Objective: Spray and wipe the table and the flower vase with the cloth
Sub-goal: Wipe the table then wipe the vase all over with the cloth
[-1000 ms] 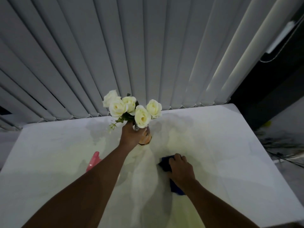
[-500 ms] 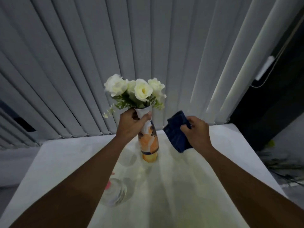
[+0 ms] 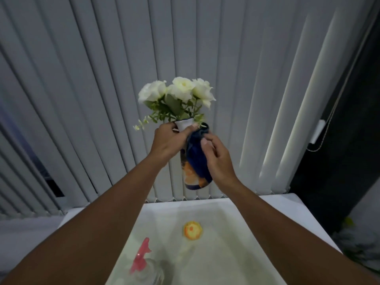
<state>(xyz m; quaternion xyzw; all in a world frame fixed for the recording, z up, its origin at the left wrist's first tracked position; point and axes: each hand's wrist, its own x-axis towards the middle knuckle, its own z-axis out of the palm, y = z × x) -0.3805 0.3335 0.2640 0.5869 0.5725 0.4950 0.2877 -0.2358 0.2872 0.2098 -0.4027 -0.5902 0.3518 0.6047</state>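
Observation:
The flower vase [image 3: 188,173], orange and dark blue with a white neck, hangs in the air above the white table [image 3: 222,239]. White roses [image 3: 176,91] fill its top. My left hand [image 3: 167,140] grips the vase at its neck. My right hand [image 3: 218,159] presses the dark blue cloth [image 3: 196,155] against the vase's right side, covering much of the body. A clear spray bottle with a pink trigger head [image 3: 141,258] stands on the table near the front left, partly behind my left forearm.
Grey vertical blinds [image 3: 102,99] run along the back of the table. An orange-yellow round spot [image 3: 192,230], a reflection of the vase's base, shows on the glossy tabletop. A dark area and cluttered floor lie to the right.
The vase has gone from standing on the table to being lifted well above it. My right hand picked the cloth up off the table and brought it onto the vase's side.

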